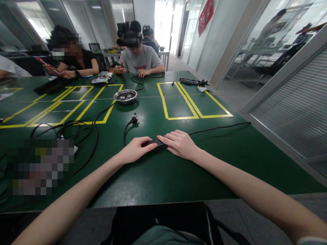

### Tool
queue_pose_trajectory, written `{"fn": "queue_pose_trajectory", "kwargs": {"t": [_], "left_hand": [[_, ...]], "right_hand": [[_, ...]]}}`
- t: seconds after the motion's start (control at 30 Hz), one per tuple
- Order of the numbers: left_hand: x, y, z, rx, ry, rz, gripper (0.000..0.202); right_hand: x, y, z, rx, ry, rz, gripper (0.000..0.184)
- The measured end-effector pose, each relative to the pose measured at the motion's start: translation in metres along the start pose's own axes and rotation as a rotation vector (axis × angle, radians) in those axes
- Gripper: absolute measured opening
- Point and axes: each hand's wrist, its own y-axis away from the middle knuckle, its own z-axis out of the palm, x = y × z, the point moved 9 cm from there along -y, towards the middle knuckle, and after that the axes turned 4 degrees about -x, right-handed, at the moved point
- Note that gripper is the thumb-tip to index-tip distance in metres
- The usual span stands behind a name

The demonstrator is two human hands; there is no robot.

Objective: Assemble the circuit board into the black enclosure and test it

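A black power adapter (158, 143) lies at the middle of the near table, between both of my hands. My left hand (136, 149) is closed round its left end, thumb along the top. From the right, my right hand (180, 143) rests over its other end, fingers together and bent onto it. A cord with a black plug (133, 120) curves up beyond my left hand, prongs pointing right. On the far side of my right hand, a thin black cable (219, 128) runs toward the table's right edge.
Yellow tape (182, 118) marks rectangles on the green table (255, 163). A metal bowl (125, 96) holds small metal parts. Tangled black cables (74, 127) lie left, beside a blurred-out object (42, 168). A black folded stand (194, 82) lies at the far right. Co-workers (143, 58) sit across.
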Motion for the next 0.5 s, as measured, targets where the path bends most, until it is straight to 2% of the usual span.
{"fn": "queue_pose_trajectory", "kwargs": {"t": [0.13, 0.3, 0.4, 0.5], "left_hand": [[0.001, 0.003, -0.001, 0.08, 0.069, 0.036, 0.042], [0.016, 0.011, -0.008, 0.235, -0.25, 0.215, 0.033], [0.024, 0.013, -0.007, 0.25, -0.384, 0.335, 0.028], [0.027, 0.014, -0.005, 0.248, -0.457, 0.394, 0.028]], "right_hand": [[0.003, -0.001, 0.004, -0.036, 0.014, 0.052, 0.034], [0.006, -0.003, 0.007, -0.132, -0.164, 0.105, 0.034], [0.008, -0.004, 0.002, -0.114, -0.344, 0.11, 0.035], [0.008, -0.003, 0.002, -0.102, -0.411, 0.095, 0.028]]}}
